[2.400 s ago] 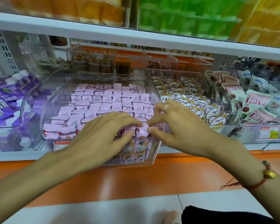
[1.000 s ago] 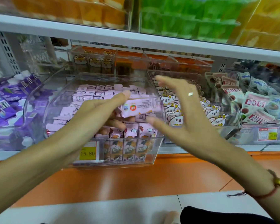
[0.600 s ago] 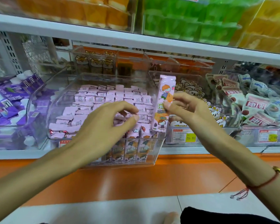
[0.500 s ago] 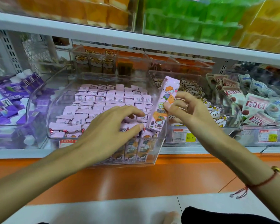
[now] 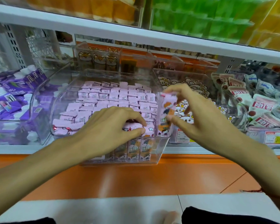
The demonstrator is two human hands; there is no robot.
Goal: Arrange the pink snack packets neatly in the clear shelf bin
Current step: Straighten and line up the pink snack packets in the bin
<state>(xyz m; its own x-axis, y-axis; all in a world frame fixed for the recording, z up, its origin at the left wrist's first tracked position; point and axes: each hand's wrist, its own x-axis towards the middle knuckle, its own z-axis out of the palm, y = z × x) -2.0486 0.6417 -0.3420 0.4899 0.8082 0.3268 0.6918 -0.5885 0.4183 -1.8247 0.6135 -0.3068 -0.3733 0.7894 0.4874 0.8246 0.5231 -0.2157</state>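
Pink packet (image 5: 166,115) upright at near-right corner of clear bin (image 5: 120,75), pinched by right hand (image 5: 199,120). Left hand (image 5: 107,128) grips packed pink packets (image 5: 113,97) at bin's near edge. Purple cartons (image 5: 10,94) far left.

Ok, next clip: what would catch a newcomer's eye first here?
Centre frame, the clear shelf bin packed with rows of pink snack packets. At its front right corner the right hand pinches one pink packet upright, while the left hand grips the front-row packets. Purple packs fill the bin to the left.
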